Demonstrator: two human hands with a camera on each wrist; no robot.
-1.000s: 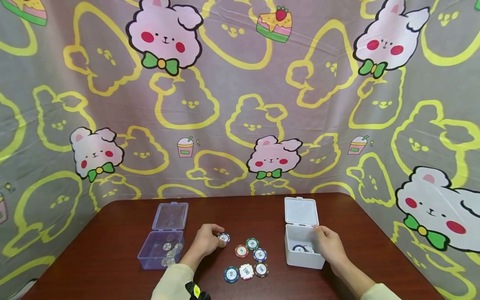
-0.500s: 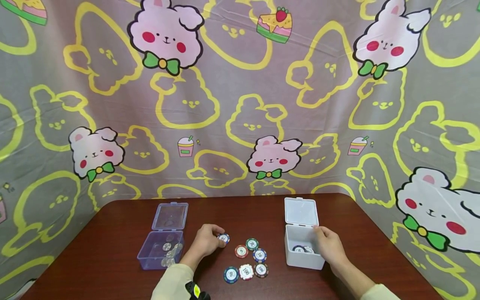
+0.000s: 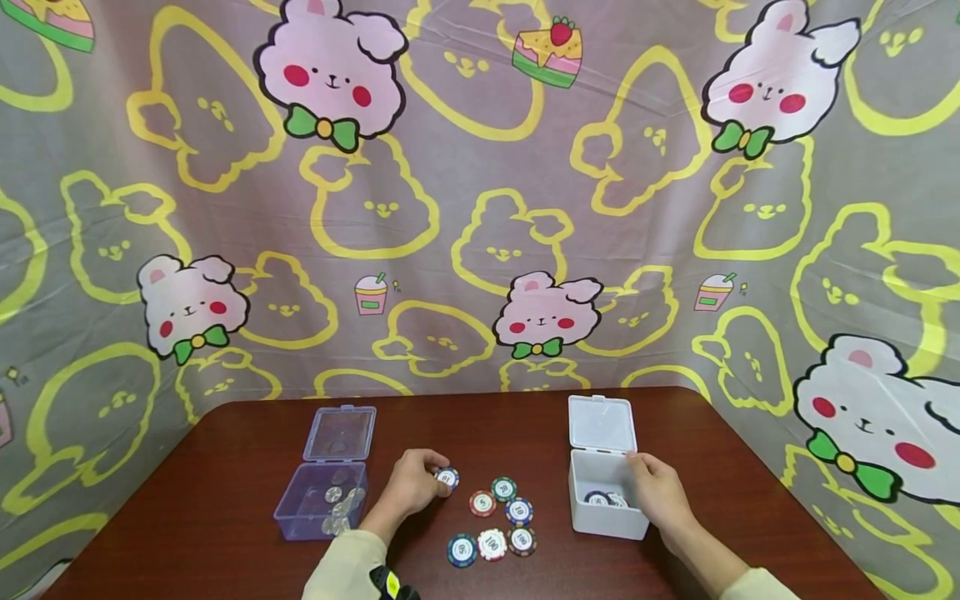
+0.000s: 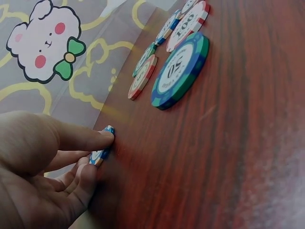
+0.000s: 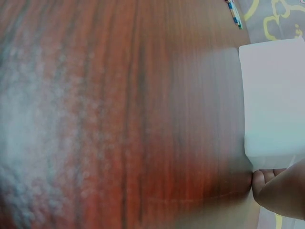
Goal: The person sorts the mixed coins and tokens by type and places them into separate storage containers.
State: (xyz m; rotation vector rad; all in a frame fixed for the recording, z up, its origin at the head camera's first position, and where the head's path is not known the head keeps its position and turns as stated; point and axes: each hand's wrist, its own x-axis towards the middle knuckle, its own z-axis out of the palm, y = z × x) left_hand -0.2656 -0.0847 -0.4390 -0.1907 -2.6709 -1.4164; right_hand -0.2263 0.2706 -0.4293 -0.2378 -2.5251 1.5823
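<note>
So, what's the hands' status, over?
Left hand pinches blue-edged chip. Right hand grips white box, lid open. Other chips lie on table between.

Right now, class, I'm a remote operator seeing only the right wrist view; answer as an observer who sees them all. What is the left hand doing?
Observer: The left hand pinches a blue-edged chip.
Operator: I see only the outside of the white box. Is anything in it?
Observer: Yes, the head view shows loose chips inside.
Operator: Is there another box?
Observer: Yes, a see-through purple box stands to the left of the left hand.
</note>
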